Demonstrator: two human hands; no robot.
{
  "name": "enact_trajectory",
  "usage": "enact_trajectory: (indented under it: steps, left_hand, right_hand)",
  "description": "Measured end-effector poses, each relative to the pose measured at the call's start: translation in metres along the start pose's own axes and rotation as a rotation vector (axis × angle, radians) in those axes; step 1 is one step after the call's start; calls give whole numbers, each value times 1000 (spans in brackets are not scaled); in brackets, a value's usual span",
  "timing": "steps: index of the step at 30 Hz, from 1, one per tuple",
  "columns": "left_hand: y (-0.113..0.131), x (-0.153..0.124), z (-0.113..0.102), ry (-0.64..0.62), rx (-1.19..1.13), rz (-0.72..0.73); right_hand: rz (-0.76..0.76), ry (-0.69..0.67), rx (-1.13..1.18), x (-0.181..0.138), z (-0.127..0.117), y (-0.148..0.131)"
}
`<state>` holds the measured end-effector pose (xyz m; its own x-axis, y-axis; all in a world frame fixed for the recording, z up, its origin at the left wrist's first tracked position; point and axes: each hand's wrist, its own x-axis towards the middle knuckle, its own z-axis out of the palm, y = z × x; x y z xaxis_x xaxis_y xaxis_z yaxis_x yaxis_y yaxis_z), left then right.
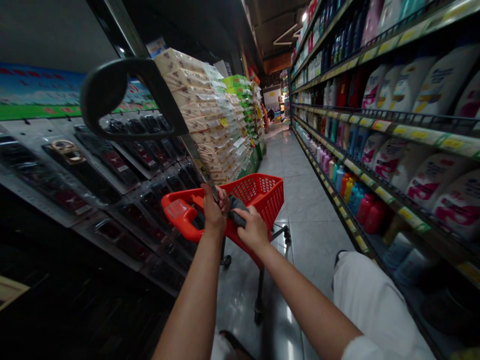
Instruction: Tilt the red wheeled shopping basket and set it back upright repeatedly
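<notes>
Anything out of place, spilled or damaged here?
Nothing looks spilled or damaged. What stands out is the dark looped handle, aslant at upper left, on a metal bar running down to the left hand: it's odd, seeming no part of the red cart.

Bare forearms (195, 295) stretched forward, left hand (215, 209) upright, right hand (255, 231) just beside, fingers (244, 216) curled.

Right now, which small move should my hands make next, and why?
Perhaps slide the left hand slightly higher on the metal pole, for steadiness: it slants far above both hands, past the black loop, while the right hand holds the dark grey piece.
</notes>
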<state>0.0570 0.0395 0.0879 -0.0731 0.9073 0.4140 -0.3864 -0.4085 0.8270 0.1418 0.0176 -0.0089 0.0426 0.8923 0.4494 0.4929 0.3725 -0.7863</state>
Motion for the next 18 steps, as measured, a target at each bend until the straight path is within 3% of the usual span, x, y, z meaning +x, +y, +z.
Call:
enact_trajectory:
  steps: [4,10,15,18]
  left_hand:
    - [0,-1,0,0,14,15]
    - [1,0,0,27,9,-11]
    - [1,0,1,15,20,1]
    - [1,1,2,15,30,-6]
  right_hand:
    - [109,-8,-149,9,-12,6]
    - [-65,-46,-57,-4,-3,10]
    - [186,40,-59,-1,8,18]
    - [181,81,-55,-11,24,6]
